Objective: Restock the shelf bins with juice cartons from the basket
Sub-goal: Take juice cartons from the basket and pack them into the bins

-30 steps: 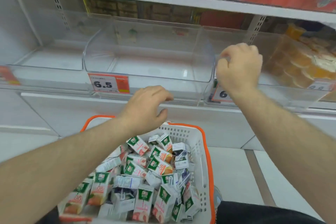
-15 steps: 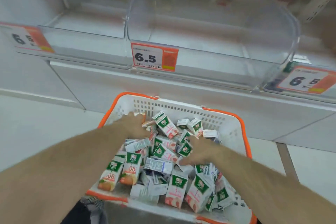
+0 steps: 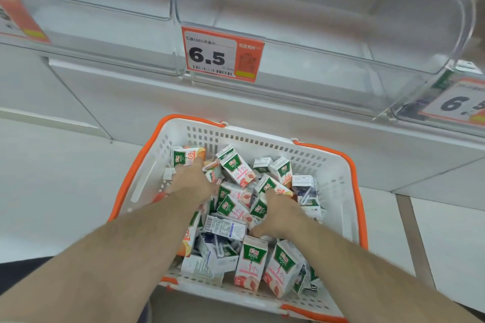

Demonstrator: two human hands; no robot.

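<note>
White-and-orange basket (image 3: 147, 186) holds your left hand (image 3: 193, 181) and right hand (image 3: 279, 214), each closing its grip on juice cartons (image 3: 236, 165); next, lift them to the far clear shelf bin (image 3: 328, 60).

Pale tiled floor (image 3: 52, 191), seemingly white shelving base (image 3: 131, 102).

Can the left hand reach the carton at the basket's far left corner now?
Probably yes: the left hand already lies in the basket, fingertips at that carton, with nothing between them. Whether it grips it is unclear.
</note>
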